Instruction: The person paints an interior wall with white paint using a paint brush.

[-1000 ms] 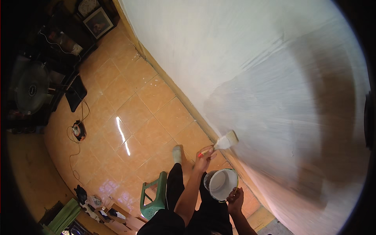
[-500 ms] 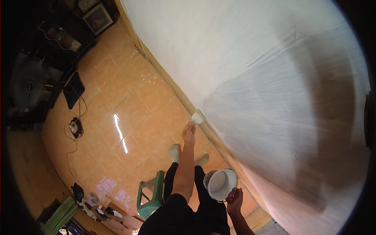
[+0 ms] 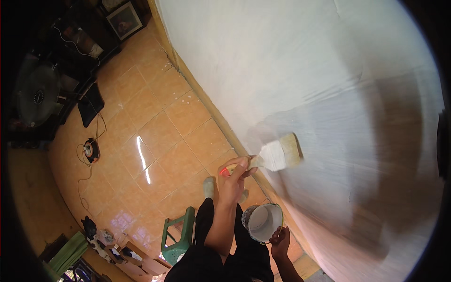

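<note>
My left hand (image 3: 231, 183) is closed around the handle of a wide paintbrush (image 3: 277, 155). The brush's middle is coated in white paint, its bristle end is yellowish, and the handle butt is red. The bristles are at the streaky white-and-grey wall (image 3: 329, 141), slightly blurred; whether they press on it I cannot tell. Lower right, my right hand (image 3: 280, 242) grips the wire handle of a small paint bucket (image 3: 264, 223), which hangs tilted with its pale inside showing. Traces of paint mark the bucket's outside.
A yellowish baseboard (image 3: 206, 101) runs between wall and tiled floor (image 3: 155, 113). Left of my legs stands a green plastic stool (image 3: 181, 235). Farther left are a cable reel (image 3: 91, 150) with loose cord, a fan (image 3: 38, 96) and a framed picture (image 3: 124, 21).
My left hand has brought the brush up and right, from the baseboard onto the wall area. The bucket in my right hand has barely moved. The view has shifted slightly.
</note>
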Available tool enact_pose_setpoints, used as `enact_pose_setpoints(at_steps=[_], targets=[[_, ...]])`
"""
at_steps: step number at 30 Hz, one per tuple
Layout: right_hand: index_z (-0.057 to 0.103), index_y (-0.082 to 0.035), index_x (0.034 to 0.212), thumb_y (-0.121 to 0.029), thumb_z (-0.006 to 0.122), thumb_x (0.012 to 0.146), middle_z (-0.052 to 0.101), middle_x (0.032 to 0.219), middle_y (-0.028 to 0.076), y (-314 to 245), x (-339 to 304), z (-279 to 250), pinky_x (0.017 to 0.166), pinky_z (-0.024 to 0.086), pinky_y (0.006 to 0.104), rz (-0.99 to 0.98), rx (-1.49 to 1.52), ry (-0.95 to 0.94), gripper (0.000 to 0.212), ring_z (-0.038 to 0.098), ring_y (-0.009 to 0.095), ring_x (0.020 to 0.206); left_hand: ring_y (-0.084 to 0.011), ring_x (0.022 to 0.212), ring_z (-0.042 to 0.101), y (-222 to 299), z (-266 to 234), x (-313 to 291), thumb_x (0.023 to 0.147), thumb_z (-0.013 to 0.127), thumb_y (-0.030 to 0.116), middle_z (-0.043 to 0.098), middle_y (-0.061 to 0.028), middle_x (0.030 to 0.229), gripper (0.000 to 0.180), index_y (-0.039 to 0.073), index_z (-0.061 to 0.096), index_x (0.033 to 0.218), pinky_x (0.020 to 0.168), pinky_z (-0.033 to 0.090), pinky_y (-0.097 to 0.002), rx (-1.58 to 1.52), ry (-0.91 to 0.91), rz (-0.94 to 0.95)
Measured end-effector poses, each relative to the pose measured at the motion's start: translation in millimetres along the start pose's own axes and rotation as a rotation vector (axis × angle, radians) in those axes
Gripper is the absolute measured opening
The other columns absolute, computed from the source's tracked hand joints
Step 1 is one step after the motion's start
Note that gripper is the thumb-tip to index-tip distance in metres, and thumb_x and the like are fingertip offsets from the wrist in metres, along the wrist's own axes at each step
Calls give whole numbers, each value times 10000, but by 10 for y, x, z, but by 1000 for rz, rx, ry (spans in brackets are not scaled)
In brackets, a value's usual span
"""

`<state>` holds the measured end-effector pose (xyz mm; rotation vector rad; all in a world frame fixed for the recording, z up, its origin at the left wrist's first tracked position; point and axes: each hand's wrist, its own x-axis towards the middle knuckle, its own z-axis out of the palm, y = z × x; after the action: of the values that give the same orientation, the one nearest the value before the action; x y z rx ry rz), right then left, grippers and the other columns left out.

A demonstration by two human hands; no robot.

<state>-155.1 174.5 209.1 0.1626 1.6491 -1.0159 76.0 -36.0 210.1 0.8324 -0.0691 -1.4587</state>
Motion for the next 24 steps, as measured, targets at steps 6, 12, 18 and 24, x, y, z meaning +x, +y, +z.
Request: enact_pose_setpoints(at_steps=[6, 12, 18, 24], targets=[[519, -91, 888, -388, 372, 1011, 441, 608, 2, 30, 92, 29, 494, 327, 253, 3, -41, -14, 354, 354, 97, 500, -192, 932, 641, -931, -1192, 978, 933, 598, 129, 636, -89, 1059, 141, 35, 643, 1028, 832, 553, -329, -138, 20, -42], [526, -90, 886, -404, 378, 1006, 453, 617, 0, 95, 189, 30, 496, 331, 253, 25, -53, -5, 367, 379, 100, 508, -193, 924, 646, -1739, -2487, 1587, 912, 640, 161, 652, -82, 1038, 221, 16, 638, 1080, 826, 554, -317, -30, 288, -98], [532, -88, 901, -410, 394, 1001, 462, 641, -3, 124, 138, 125, 495, 359, 244, 21, -56, -35, 365, 407, 96, 525, -171, 821, 651, -2080, -2677, 1722, 881, 677, 133, 659, -81, 940, 240, -12, 644, 1069, 760, 551, -286, 194, 538, -26], [528, -84, 905, -404, 386, 1006, 457, 650, -2, 135, 68, 22, 487, 350, 227, 14, -8, -9, 364, 405, 89, 522, -186, 809, 654, -1649, -1449, 1181, 890, 658, 117, 653, -101, 930, 221, -49, 639, 1035, 759, 563, -292, 17, 520, 43]])
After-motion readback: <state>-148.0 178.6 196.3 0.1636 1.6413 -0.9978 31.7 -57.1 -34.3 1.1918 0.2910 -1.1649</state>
